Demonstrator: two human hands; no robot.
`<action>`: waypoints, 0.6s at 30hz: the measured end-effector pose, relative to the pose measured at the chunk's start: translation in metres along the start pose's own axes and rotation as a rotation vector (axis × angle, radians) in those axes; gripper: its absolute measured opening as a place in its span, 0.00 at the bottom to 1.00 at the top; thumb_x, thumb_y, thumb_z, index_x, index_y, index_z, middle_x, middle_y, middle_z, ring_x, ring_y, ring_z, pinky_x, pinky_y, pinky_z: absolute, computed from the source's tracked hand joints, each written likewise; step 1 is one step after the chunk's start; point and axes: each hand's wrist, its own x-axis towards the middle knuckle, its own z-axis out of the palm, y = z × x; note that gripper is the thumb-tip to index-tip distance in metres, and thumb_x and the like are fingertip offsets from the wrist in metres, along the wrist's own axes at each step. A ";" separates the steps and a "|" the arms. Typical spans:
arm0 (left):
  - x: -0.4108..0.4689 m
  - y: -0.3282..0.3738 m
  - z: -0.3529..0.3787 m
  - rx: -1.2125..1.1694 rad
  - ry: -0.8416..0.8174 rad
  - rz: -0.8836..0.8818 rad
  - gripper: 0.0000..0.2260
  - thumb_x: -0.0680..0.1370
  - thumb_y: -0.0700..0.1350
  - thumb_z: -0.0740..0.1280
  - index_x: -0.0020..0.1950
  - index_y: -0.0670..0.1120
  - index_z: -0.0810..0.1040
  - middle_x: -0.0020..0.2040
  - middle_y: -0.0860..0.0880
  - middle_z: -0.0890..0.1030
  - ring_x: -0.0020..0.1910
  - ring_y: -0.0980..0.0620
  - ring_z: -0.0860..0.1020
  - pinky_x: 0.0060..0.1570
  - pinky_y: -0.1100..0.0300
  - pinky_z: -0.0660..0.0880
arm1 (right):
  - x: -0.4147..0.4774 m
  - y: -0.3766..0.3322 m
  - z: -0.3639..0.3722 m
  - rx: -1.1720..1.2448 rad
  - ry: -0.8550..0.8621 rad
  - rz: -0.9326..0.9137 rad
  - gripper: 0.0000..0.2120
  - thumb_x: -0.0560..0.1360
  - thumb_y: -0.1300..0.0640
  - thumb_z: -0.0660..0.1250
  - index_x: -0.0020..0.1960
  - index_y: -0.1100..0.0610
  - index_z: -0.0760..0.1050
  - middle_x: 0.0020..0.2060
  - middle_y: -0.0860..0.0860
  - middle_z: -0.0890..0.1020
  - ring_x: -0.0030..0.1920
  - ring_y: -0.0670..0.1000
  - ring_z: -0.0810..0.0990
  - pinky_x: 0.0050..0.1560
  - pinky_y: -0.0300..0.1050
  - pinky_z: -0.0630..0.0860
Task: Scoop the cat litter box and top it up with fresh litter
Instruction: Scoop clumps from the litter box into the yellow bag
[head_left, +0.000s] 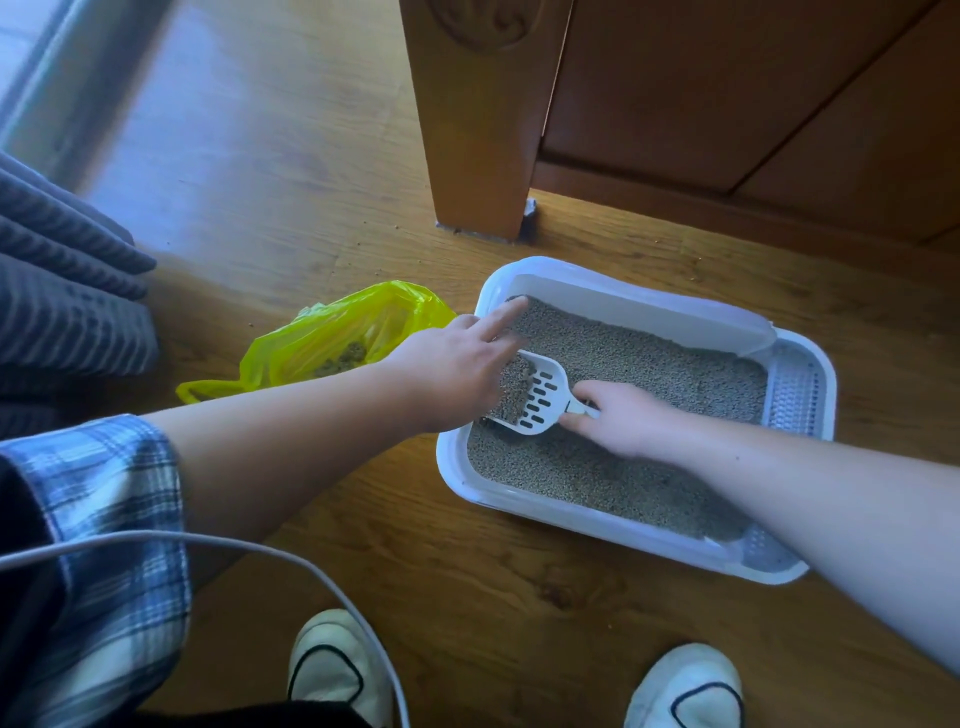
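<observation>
Slippers (332, 670) face litter box (623, 306); right hand (623, 421) clamps scoop (543, 400) handle, left hand (457, 364) splayed, seemingly steadying its load (yellow bag (332, 332) gapes nearby for waste).

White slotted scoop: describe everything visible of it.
The white slotted plastic scoop looks like smooth moulded plastic, with rows of oblong slots in its bowl and a short handle. It sits on the grey litter inside the white plastic litter box, its mouth heaped with litter. The right hand grips the handle; fingers of the left hand touch its mouth.
</observation>
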 end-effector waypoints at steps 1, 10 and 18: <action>0.000 0.001 0.000 0.014 -0.018 -0.006 0.17 0.77 0.44 0.60 0.67 0.47 0.71 0.81 0.49 0.51 0.65 0.42 0.71 0.39 0.52 0.73 | -0.002 0.002 -0.002 0.008 0.012 0.001 0.12 0.78 0.38 0.62 0.53 0.45 0.74 0.46 0.47 0.80 0.44 0.52 0.79 0.48 0.49 0.79; 0.003 0.002 0.000 0.056 -0.083 -0.026 0.13 0.78 0.46 0.59 0.62 0.49 0.72 0.80 0.53 0.53 0.64 0.43 0.71 0.46 0.48 0.78 | -0.025 0.024 -0.018 -0.032 0.101 0.024 0.12 0.78 0.40 0.62 0.42 0.46 0.69 0.40 0.46 0.79 0.40 0.52 0.79 0.44 0.48 0.76; 0.007 0.004 0.001 0.098 -0.113 -0.045 0.19 0.77 0.45 0.59 0.69 0.49 0.66 0.77 0.52 0.59 0.63 0.42 0.73 0.46 0.47 0.79 | -0.040 0.038 -0.024 -0.034 0.117 0.018 0.10 0.78 0.40 0.62 0.46 0.47 0.72 0.44 0.47 0.80 0.44 0.52 0.79 0.49 0.49 0.78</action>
